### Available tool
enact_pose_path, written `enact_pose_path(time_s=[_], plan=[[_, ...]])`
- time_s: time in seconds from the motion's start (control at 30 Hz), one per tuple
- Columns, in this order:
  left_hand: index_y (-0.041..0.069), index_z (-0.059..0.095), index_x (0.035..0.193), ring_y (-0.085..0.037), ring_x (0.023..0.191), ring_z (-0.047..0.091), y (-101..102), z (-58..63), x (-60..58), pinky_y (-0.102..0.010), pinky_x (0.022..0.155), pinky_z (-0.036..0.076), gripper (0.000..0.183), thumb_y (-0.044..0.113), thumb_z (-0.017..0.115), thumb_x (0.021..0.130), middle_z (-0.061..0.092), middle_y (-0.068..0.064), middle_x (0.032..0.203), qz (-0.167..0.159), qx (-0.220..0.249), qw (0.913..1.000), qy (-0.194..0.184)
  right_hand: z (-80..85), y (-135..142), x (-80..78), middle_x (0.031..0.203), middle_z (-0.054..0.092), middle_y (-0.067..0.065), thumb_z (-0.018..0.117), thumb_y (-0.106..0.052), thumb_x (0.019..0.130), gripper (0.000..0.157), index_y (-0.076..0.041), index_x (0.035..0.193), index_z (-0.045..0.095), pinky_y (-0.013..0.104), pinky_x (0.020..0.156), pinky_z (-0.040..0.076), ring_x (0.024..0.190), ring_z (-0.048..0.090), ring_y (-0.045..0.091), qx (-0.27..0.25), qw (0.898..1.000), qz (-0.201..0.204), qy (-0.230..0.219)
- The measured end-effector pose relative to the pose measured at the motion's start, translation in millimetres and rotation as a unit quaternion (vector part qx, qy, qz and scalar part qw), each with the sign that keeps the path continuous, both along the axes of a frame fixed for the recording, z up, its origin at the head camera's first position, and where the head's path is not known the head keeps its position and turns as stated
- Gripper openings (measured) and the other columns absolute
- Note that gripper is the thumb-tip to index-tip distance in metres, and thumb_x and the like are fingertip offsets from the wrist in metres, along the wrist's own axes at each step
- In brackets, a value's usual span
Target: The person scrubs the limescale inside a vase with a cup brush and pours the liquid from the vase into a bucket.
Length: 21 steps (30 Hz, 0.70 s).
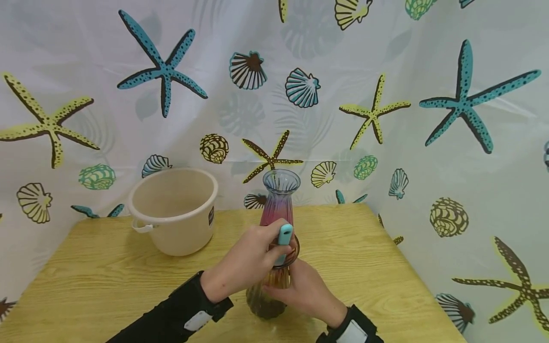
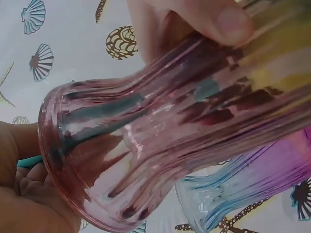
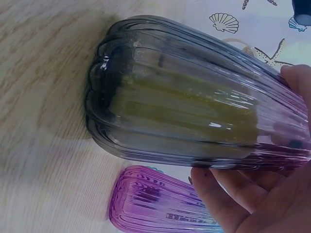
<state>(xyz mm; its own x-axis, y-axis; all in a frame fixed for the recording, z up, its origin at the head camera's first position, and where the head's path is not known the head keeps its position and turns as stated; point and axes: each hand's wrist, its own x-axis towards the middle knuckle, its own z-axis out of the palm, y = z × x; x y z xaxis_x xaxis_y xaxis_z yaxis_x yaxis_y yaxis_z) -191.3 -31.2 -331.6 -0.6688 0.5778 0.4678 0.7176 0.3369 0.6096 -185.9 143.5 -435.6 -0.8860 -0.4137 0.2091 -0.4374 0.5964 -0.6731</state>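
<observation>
My right hand [image 1: 306, 290] grips the near ribbed glass vase [image 1: 266, 302], fingers and thumb around its side. This vase shades from smoky grey at the base to reddish pink at the flared mouth. Above the mouth, my left hand [image 1: 249, 255] holds the teal handle [image 1: 285, 232] of a sponge brush. The shaft runs down through the neck, and the yellow sponge head [image 3: 189, 111] shows through the glass in the right wrist view, low inside the vase. Just behind stands a second ribbed vase [image 1: 276, 205], blue at the rim and pink-purple below, partly hidden by my left hand.
A cream bucket [image 1: 182, 236] with a white handle stands at the back left of the wood-grain table [image 1: 356, 247]. A white curtain [image 1: 257, 28] printed with starfish and shells hangs behind the table and along its sides.
</observation>
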Motion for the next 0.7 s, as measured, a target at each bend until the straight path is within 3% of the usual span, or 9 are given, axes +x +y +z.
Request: enact_pose_path(time_s=[0.33, 0.7], plan=[[0.011, 0.047, 0.093, -0.005, 0.052, 0.041, -4, 4.6, -2.3, -0.020, 0.049, 0.038, 0.013, 0.008, 0.060, 0.094, 0.048, 0.002, 0.066, 0.018, -0.046, 0.9978, 0.045, -1.0, -1, 0.7, 0.119, 0.057, -0.012, 0.068, -0.058, 0.079, 0.069, -0.029, 0.136, 0.041, 0.041, 0.081, 0.050, 0.102, 0.053, 0.006, -0.005, 1.000, -0.005, -0.020], [0.010, 0.043, 0.086, -0.006, 0.050, 0.038, -9, 15.2, -4.7, -0.020, 0.048, 0.034, 0.020, 0.007, 0.063, 0.092, 0.034, 0.002, 0.064, 0.035, -0.055, 0.9978, -0.011, 0.9, -2, -0.1, 0.122, 0.056, -0.013, 0.068, -0.057, 0.079, 0.069, -0.031, 0.136, 0.039, 0.040, 0.081, 0.050, 0.105, 0.052, 0.005, 0.002, 1.000, 0.000, -0.008]])
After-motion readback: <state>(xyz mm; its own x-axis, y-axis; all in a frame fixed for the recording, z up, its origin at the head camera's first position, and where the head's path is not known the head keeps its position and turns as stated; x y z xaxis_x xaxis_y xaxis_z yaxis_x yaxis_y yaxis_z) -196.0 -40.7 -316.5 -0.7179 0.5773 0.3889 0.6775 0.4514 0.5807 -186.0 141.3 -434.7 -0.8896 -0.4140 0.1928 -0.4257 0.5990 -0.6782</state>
